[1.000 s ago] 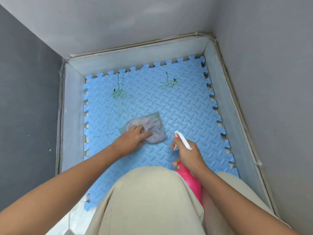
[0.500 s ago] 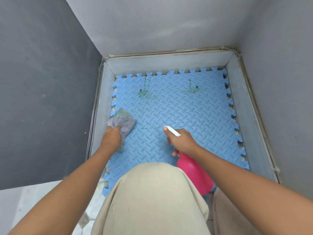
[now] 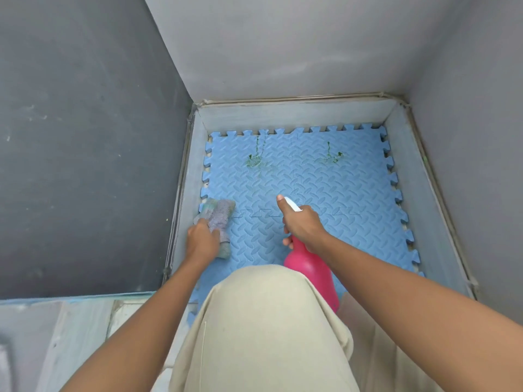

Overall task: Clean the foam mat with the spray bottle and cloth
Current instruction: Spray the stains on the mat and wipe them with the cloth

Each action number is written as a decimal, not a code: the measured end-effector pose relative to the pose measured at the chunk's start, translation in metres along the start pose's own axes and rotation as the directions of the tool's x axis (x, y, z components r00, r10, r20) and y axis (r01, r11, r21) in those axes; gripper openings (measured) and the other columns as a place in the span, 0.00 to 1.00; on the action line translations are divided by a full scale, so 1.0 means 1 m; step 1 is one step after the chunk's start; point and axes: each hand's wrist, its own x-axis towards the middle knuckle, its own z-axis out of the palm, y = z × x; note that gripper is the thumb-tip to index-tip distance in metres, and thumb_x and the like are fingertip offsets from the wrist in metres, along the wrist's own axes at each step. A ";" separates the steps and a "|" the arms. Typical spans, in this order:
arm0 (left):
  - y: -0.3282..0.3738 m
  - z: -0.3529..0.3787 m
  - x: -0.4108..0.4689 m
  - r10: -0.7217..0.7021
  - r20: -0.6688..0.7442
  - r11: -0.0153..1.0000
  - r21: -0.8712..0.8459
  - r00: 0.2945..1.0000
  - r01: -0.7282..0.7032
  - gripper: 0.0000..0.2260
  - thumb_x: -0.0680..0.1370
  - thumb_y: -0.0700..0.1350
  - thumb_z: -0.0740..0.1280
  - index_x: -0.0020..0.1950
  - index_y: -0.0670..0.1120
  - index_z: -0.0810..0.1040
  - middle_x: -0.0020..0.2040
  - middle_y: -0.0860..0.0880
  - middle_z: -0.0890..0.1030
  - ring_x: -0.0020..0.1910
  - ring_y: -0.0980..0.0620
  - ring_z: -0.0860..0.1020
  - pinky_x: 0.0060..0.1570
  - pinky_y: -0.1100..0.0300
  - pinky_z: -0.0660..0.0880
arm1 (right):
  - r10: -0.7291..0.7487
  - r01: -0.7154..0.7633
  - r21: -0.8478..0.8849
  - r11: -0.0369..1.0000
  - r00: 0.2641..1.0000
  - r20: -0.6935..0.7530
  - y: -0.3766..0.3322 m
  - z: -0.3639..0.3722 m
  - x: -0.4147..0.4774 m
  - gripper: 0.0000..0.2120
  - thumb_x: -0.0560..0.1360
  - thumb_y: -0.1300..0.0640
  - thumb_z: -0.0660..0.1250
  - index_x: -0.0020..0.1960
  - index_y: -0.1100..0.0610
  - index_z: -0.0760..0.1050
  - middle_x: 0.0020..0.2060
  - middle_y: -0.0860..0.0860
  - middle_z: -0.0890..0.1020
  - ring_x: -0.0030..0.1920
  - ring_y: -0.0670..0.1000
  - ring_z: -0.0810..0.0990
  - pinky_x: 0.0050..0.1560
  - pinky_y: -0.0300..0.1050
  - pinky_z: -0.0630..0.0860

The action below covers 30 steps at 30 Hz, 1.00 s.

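A blue interlocking foam mat covers the floor of a walled corner. Two green stains mark its far part, one on the left and one on the right. My left hand presses a crumpled grey cloth onto the mat near its left edge. My right hand grips a pink spray bottle by its white head, nozzle pointing away over the mat's middle. The bottle's lower end is hidden behind my knee.
Grey walls enclose the mat on the left, far side and right, with a pale raised border around it. My beige-trousered knee fills the near centre. Pale floor lies at the lower left.
My left hand slid the cloth from the mat's middle to its left edge. My right hand kept the bottle and stayed near the mat's centre. The view shifted, showing more wall.
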 end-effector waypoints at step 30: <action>0.129 0.033 0.185 0.262 -0.039 0.887 0.403 0.964 -0.225 0.17 0.77 0.38 0.62 0.65 0.36 0.68 0.60 0.31 0.70 0.51 0.32 0.75 0.46 0.46 0.72 | -0.019 -0.002 0.229 0.974 0.996 0.092 0.008 -0.114 0.087 0.29 0.78 0.32 0.62 0.43 0.59 0.78 0.40 0.53 0.85 0.23 0.56 0.77 0.26 0.44 0.73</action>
